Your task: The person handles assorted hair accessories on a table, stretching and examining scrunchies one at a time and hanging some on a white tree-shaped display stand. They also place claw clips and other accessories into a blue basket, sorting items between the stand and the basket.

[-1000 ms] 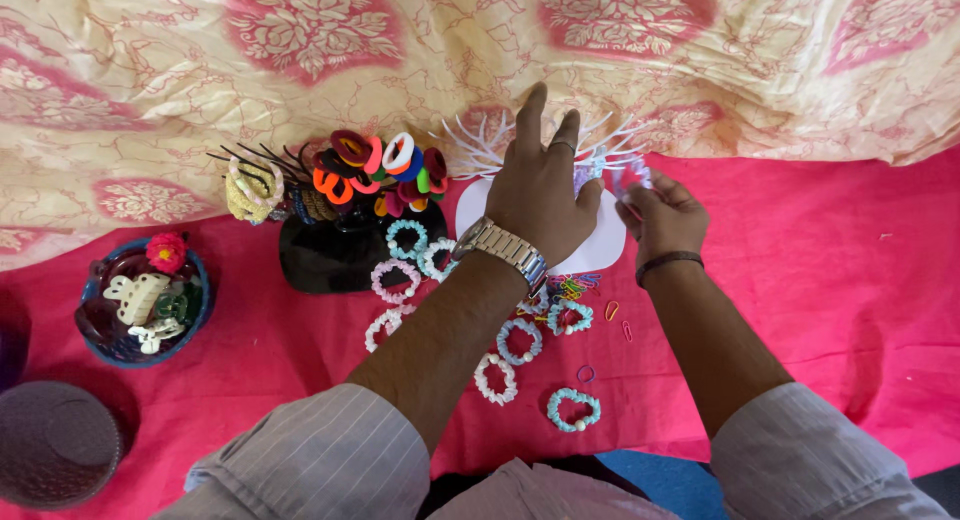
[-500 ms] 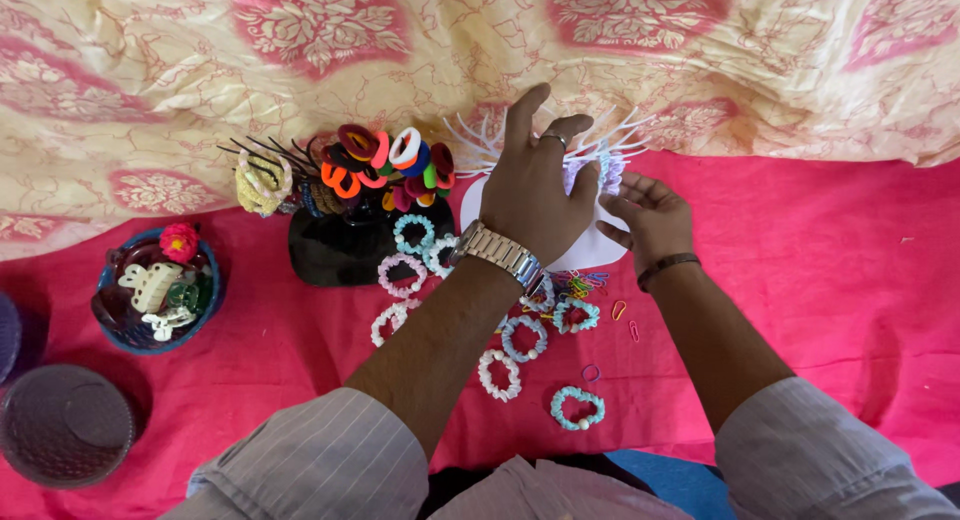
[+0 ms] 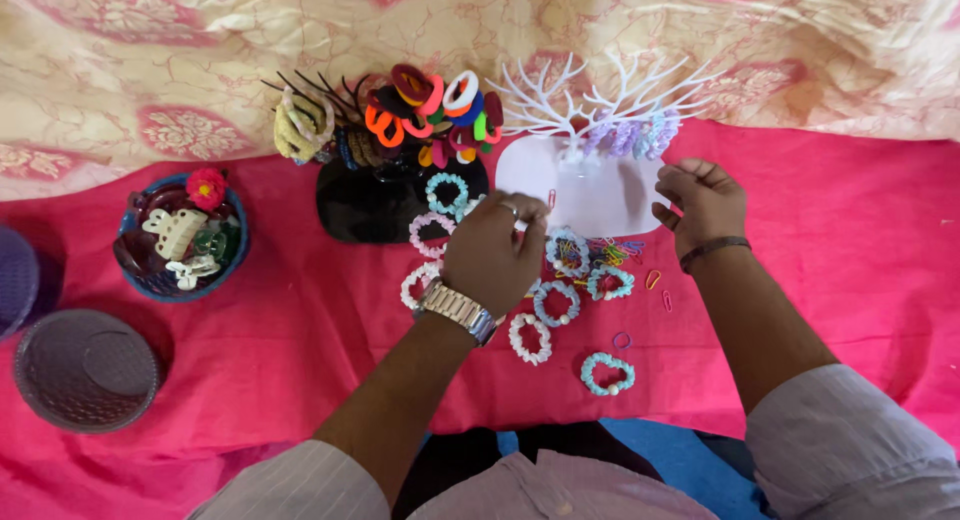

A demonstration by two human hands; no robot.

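Left hand [image 3: 490, 255] curls closed over small, light, likely soft beaded scrunchies [image 3: 555, 302] lying just beneath its fingertips, best pinched by the band; right hand [image 3: 703, 202] hovers loosely curled, empty.

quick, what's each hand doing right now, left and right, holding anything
Left hand: fingers curled, knuckles up over the beaded bracelets; whether it grips anything cannot be told.
Right hand: loosely curled beside the white branch stand, holding nothing visible.
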